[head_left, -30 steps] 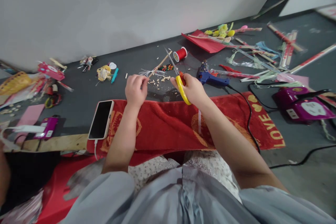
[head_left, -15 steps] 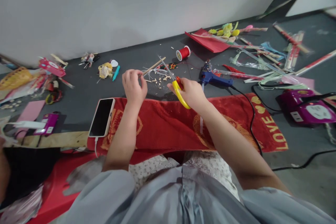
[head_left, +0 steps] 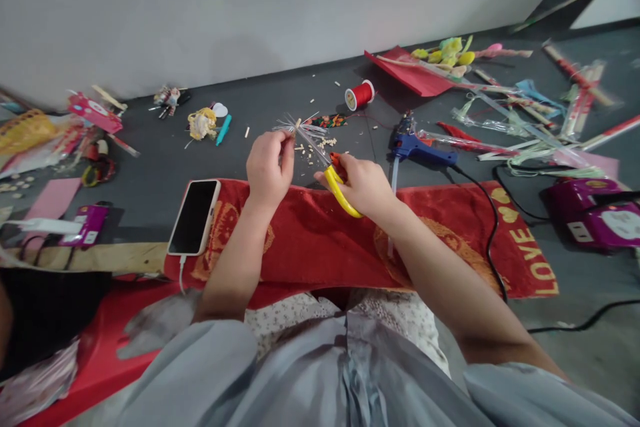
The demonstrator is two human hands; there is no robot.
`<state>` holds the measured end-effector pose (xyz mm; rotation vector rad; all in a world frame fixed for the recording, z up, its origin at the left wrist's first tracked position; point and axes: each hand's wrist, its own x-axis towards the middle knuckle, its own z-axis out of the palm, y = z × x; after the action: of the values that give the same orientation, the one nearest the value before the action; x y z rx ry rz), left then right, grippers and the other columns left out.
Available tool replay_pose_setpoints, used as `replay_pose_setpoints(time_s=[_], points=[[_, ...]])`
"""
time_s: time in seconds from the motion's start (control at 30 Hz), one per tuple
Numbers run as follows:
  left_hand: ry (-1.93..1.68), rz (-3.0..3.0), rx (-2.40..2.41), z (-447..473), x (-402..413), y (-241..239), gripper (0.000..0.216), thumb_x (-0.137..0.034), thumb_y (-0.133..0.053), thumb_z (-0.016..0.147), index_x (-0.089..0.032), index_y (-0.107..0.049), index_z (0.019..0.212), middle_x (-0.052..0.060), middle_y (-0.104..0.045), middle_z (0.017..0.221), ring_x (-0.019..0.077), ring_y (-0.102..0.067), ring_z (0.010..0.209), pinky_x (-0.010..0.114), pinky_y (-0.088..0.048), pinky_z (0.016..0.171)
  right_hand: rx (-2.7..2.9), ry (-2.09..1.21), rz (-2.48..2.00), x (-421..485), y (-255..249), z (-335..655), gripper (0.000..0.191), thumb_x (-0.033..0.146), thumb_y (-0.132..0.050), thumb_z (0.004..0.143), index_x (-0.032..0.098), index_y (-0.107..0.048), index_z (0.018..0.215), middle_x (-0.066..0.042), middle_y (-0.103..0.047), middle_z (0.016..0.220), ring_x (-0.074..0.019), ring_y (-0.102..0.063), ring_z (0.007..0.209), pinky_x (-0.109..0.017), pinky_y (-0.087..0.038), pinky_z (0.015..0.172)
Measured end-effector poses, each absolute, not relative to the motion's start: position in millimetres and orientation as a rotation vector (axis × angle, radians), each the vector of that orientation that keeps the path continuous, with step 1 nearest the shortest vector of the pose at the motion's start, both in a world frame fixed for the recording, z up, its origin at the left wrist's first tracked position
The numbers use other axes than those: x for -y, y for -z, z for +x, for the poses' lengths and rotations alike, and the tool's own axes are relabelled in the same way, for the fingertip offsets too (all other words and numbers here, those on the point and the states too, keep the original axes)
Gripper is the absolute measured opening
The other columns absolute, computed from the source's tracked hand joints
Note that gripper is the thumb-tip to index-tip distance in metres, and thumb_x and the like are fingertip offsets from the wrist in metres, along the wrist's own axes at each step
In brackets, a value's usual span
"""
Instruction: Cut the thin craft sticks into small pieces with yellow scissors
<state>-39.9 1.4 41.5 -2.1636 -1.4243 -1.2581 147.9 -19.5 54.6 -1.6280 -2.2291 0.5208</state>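
My left hand (head_left: 271, 163) is closed, its thumb and fingers pinching a thin wooden stick (head_left: 298, 125) whose short end pokes out. My right hand (head_left: 367, 188) grips yellow-and-orange-handled scissors (head_left: 341, 193). The blades point up and left and reach the stick's end; whether they touch it I cannot tell. Beneath and beyond the blades lie many small cut stick pieces (head_left: 327, 143) and a bundle of thin white strands (head_left: 313, 129). A dark patterned scrap (head_left: 333, 121) lies just beyond.
A blue glue gun (head_left: 425, 150) with a black cord lies right of my hands. Behind stands a red thread spool (head_left: 360, 95). A phone (head_left: 194, 217) rests on the red towel (head_left: 310, 240). Purple power boxes (head_left: 595, 213) and craft scraps lie at the right. Part of another person shows at far left.
My left hand has moved right, bringing the stick to the scissor blades. Less of the stick shows now. A small pale piece is visible left of my left hand. The view has shifted slightly.
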Motion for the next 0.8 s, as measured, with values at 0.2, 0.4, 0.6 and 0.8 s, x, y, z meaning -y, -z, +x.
replay_pose_setpoints(time_s=[0.2,0.4,0.6,0.8], points=[[1.384,-2.088,1.482,-38.7,3.2,-44.5,0.029,-0.037,-0.035,0.099,-0.021,-0.057,0.104,0.006,-0.063,0.094,0.0166,-0.062,0.094,0.033,-0.046,0.089,2.250,-0.510,-1.597,20.0,-56.0,149.4,0.043,0.060,-0.045,0.088,0.018,-0.052,0.083,-0.006,-0.061,0.070,-0.0163,-0.052,0.060,-0.028,-0.024,0.056],[1.337,-2.121,1.455,-37.0,2.7,-43.8,0.032,-0.037,-0.031,0.100,-0.020,-0.058,0.104,0.006,-0.064,0.092,0.0153,-0.063,0.090,0.030,-0.048,0.083,2.274,-0.503,-1.621,18.0,-52.7,150.7,0.047,0.063,-0.043,0.088,0.018,-0.054,0.084,-0.006,-0.062,0.070,-0.0175,-0.053,0.061,-0.029,-0.024,0.056],[1.269,-2.168,1.558,-32.8,5.0,-46.4,0.036,-0.039,-0.031,0.099,-0.019,-0.060,0.092,0.004,-0.065,0.082,0.0138,-0.064,0.080,0.026,-0.047,0.074,2.280,-0.546,-1.596,17.0,-52.0,152.1,0.048,0.064,-0.042,0.088,0.018,-0.053,0.084,-0.006,-0.062,0.071,-0.0169,-0.052,0.061,-0.028,-0.024,0.056],[1.195,-2.259,1.570,-26.0,10.5,-49.5,0.034,-0.035,-0.033,0.099,-0.019,-0.059,0.085,0.004,-0.067,0.077,0.0127,-0.063,0.072,0.024,-0.043,0.067,2.285,-0.571,-1.518,17.4,-49.6,152.6,0.048,0.064,-0.039,0.089,0.018,-0.050,0.088,-0.006,-0.061,0.074,-0.0165,-0.052,0.063,-0.028,-0.026,0.057]])
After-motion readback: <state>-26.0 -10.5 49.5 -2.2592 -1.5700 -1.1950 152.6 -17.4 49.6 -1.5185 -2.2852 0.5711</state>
